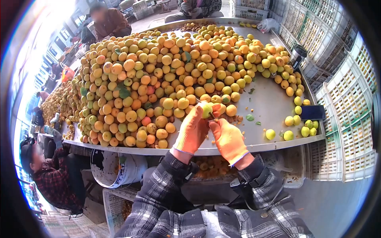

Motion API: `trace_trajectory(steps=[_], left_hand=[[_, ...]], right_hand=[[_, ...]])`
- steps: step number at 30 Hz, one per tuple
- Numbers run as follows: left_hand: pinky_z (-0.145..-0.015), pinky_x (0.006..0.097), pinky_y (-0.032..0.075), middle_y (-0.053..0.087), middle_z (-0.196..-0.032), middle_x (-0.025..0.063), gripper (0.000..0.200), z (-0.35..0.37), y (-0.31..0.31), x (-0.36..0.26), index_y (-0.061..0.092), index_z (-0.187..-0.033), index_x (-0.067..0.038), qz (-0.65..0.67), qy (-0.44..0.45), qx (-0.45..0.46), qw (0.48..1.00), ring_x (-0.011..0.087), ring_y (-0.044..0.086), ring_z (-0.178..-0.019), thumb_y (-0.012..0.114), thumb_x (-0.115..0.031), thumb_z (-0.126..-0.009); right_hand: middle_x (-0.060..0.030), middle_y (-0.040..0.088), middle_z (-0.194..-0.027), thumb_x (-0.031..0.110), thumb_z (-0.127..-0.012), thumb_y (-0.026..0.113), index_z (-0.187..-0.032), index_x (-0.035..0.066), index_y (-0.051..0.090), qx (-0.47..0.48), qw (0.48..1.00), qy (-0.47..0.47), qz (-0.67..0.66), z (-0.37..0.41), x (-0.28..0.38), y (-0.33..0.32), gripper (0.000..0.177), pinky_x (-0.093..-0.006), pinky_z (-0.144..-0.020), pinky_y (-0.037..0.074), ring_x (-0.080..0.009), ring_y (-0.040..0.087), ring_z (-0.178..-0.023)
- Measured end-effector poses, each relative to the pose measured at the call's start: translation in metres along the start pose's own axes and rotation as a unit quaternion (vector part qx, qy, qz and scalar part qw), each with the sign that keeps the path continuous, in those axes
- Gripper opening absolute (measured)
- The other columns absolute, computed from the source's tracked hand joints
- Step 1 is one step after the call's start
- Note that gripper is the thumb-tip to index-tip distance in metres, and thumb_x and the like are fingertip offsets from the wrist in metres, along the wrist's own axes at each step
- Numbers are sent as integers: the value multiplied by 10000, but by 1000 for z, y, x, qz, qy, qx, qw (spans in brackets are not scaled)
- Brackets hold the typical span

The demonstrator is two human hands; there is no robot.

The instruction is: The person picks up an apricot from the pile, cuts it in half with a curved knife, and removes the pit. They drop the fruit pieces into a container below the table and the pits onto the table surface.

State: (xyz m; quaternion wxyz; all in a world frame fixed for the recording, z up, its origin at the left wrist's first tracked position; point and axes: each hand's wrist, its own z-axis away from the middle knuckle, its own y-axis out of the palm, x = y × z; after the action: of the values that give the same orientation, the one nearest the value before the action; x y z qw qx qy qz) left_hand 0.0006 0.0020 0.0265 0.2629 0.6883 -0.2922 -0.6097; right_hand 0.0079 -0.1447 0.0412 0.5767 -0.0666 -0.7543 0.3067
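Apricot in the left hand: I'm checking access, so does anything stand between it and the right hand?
Nothing visible does. The left hand holds the apricot at its fingertips, and the right hand sits just below it.

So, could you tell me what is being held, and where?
The left hand grips a yellow-green fruit by its sides; whether the right hand holds anything is unclear.

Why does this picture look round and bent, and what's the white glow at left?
Head view: fisheye lens bows the table rim and crates; daylight blows out the upper left; the left hand holding a green fruit and the right hand are sharp.
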Motion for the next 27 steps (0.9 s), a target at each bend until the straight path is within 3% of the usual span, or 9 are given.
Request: trace_trajectory(steps=[4,10,12,14,17,19,20,24,27], left_hand=[[-934,364,524,614,-1290,174,577,1,6,-8,481,-1360,17,77,-56,-46,994,246,630,-1091,659,-356,-957],[-932,289,510,624,-1247,150,658,0,-12,-22,358,-1426,39,-254,-25,-55,965,173,631,-1053,715,-153,-908],[-948,323,512,596,-1291,157,724,2,-12,-23,325,-1441,36,-294,-24,-57,954,203,632,-1080,740,-195,-895],[-972,380,506,577,-1316,163,704,3,3,-22,373,-1419,19,-74,-12,-29,997,248,630,-1109,744,-274,-899],[-1043,422,454,600,-1300,173,643,-7,-20,-2,505,-1306,-23,132,-83,19,988,331,594,-1190,650,-515,-917],[-978,405,499,641,-1236,151,570,-2,-8,-5,508,-1310,-26,106,-82,-79,988,291,643,-1106,648,-439,-944],[-938,392,526,658,-1203,138,524,-3,-7,-8,518,-1302,-24,140,-94,-68,983,270,663,-1060,670,-378,-946],[-906,347,544,654,-1175,144,526,1,-2,-14,448,-1354,16,67,-71,-103,990,220,669,-986,680,-224,-947],[-898,329,534,642,-1189,149,593,0,-3,-10,329,-1424,57,-139,-66,-118,981,193,664,-977,609,-155,-947]], right_hand=[[-213,673,-799,320,-1010,545,-1021,19,633,-4,999,10,39,-3,-1,0,314,-464,-668,507,-406,665,-796],[-231,680,-843,359,-1012,525,-1023,23,629,59,994,13,89,-7,-7,-8,352,-490,-691,513,-430,658,-833],[-233,678,-843,374,-1013,516,-1028,25,629,65,995,12,75,-6,-6,-9,368,-494,-693,512,-434,654,-838],[-235,676,-842,389,-1015,507,-1034,27,629,73,995,-4,64,-6,-5,-10,383,-497,-695,510,-439,651,-844],[-233,668,-787,381,-996,545,-1047,38,627,21,999,0,46,-6,4,-6,357,-512,-679,505,-447,651,-809],[-240,652,-752,345,-992,563,-1072,40,620,22,997,2,76,-2,6,-6,320,-521,-636,496,-465,639,-777],[-243,649,-743,333,-989,571,-1077,44,620,4,993,-21,117,-2,-3,0,306,-527,-625,495,-468,638,-764],[-248,655,-764,331,-991,563,-978,42,624,29,987,23,156,0,3,-1,295,-532,-642,496,-470,638,-774],[-244,660,-784,328,-995,554,-969,39,636,37,989,18,139,-3,-1,-1,301,-526,-672,496,-467,637,-797]])
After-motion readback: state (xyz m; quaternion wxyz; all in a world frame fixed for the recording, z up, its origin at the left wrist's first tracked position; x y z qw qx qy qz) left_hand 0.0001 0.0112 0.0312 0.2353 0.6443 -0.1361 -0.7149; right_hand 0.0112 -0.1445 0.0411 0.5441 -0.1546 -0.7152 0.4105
